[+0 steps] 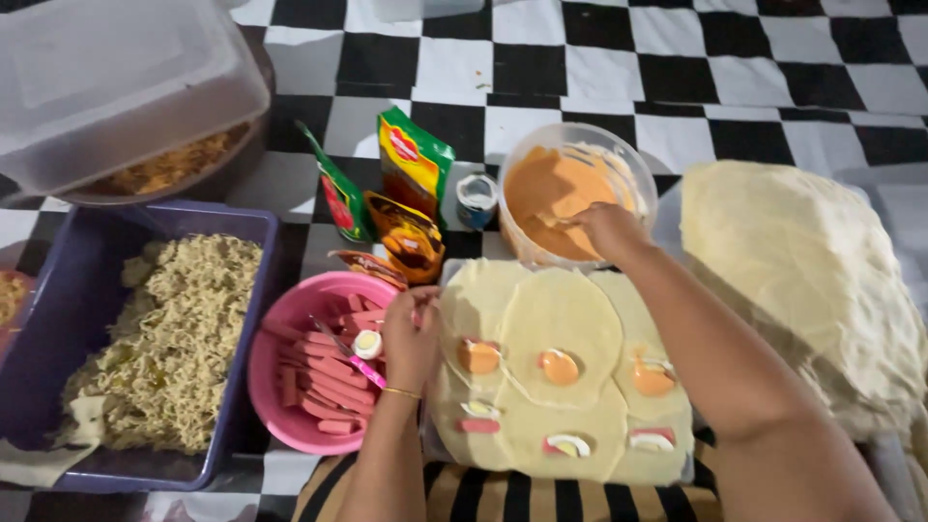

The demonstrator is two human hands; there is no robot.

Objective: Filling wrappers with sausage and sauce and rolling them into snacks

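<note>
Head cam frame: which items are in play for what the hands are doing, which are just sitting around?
In play:
- right hand in the tub of orange sauce
- left hand at the pink bowl of sausage strips
- round wrappers dotted with sauce

Sitting around:
- purple tub of noodles
- sauce sachets
- wrapper stack
- small can

Smooth pink plastic bowl (290,319), clear plastic tub (619,159) of glossy orange sauce (551,188), matt floury dough rounds (561,319).
</note>
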